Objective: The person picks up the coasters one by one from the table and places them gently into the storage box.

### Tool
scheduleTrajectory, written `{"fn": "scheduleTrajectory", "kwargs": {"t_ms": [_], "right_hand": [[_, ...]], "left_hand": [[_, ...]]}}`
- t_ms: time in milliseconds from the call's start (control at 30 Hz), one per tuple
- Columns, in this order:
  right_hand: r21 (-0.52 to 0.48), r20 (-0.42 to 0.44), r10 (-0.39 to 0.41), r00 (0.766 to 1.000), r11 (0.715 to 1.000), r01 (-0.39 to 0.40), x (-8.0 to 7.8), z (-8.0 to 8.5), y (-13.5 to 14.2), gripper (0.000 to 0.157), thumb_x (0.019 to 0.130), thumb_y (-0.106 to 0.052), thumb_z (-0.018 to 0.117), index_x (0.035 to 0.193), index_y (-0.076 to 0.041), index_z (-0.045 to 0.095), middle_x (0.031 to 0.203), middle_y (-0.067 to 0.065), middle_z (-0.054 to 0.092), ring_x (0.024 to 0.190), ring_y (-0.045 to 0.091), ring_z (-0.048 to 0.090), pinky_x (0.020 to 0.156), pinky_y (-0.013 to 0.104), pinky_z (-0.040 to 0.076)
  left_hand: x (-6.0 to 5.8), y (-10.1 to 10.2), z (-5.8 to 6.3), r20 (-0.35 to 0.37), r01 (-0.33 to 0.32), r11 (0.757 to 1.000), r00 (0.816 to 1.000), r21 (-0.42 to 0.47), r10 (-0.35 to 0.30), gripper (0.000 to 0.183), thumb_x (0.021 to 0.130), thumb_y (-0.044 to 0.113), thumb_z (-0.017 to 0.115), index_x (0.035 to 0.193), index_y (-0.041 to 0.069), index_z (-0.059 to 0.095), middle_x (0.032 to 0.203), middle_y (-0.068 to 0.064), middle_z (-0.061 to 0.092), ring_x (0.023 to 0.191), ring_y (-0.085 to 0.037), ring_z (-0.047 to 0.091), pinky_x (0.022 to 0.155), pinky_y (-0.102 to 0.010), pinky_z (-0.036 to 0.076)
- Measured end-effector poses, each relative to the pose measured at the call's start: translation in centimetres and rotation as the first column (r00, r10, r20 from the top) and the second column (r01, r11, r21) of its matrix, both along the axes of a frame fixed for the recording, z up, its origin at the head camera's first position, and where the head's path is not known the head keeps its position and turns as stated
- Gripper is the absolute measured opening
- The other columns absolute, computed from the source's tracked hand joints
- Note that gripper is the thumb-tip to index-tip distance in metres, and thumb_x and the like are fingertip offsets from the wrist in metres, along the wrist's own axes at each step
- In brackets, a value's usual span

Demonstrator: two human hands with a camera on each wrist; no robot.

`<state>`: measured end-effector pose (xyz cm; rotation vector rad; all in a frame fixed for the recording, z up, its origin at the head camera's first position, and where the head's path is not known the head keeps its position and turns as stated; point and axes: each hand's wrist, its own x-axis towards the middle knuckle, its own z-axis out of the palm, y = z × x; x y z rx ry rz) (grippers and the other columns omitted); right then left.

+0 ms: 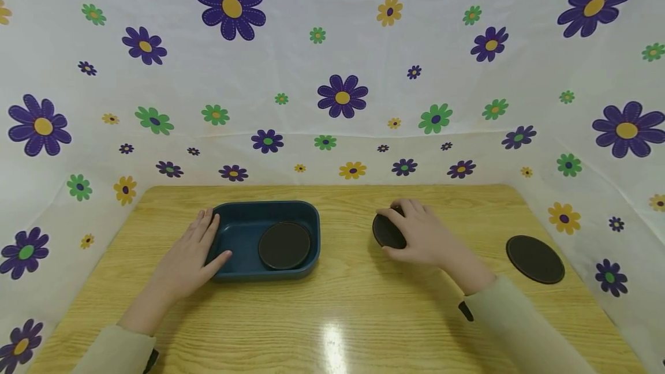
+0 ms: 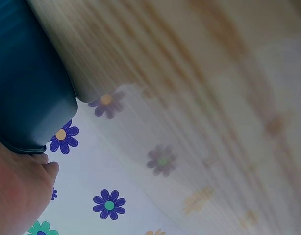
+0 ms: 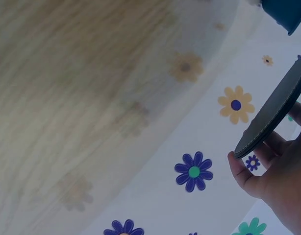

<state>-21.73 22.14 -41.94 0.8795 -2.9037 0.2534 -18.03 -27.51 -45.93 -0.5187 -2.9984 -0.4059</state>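
Note:
A dark blue rectangular tray [image 1: 239,253] with rounded corners sits at the left of the table, one round black coaster [image 1: 284,245] lying in its right half. My left hand [image 1: 189,258] rests on the tray's left end, fingers extended along the rim; the left wrist view shows this hand [image 2: 23,191] against the edge of the tray [image 2: 37,88]. My right hand [image 1: 421,232] grips a second black coaster [image 1: 385,231] by its edge, right of the tray. In the right wrist view this coaster [image 3: 275,107], with a stitched border, is raised off the table.
Another black coaster [image 1: 535,258] lies flat near the right edge of the wooden table [image 1: 332,305]. White cloth with printed flowers [image 1: 291,62] stands behind the table and along both sides.

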Motion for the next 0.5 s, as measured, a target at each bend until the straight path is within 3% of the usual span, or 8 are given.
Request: {"fn": "scheduleTrajectory", "kwargs": {"t_ms": [500], "right_hand": [[0.026, -0.006, 0.085, 0.996, 0.996, -0.085, -2.4, 1.3, -5.2, 0.074, 0.087, -0.053, 0.076, 0.151, -0.021, 0.056, 0.145, 0.016, 0.052, 0.133, 0.039, 0.052, 0.105, 0.06, 0.05]], "left_hand": [[0.0, -0.1, -0.1, 0.004, -0.002, 1.0, 1.0, -0.003, 0.002, 0.091, 0.106, 0.052, 0.057, 0.166, -0.007, 0.022, 0.175, -0.028, 0.017, 0.165, -0.045, 0.013, 0.13, -0.065, 0.026]]}}
